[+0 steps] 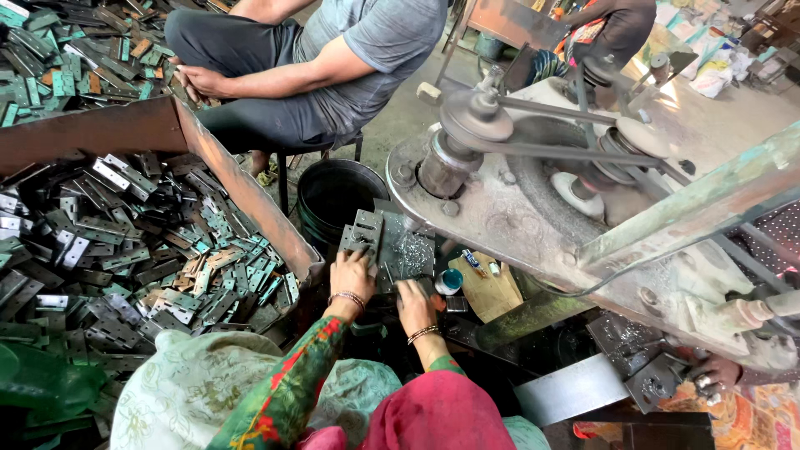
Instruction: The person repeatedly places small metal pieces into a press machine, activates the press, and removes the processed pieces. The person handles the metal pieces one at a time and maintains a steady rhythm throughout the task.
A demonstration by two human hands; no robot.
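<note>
Packages and labels visible: upper right corner and centre of frame.

A cluster of white and pale sacks or bags (715, 68) lies on the ground at the upper right of the frame, near the edge; their markings are too small to tell. A small tube-shaped item with a blue, white and red label (473, 262) lies on a flat brown board (487, 290) just right of centre. A small round teal-rimmed container (449, 282) stands just beside it. No signs or screens show.

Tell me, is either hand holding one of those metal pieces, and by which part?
The left hand rests on a metal hinge plate, touching its near edge. Whether the right hand grips anything cannot be told.
</note>
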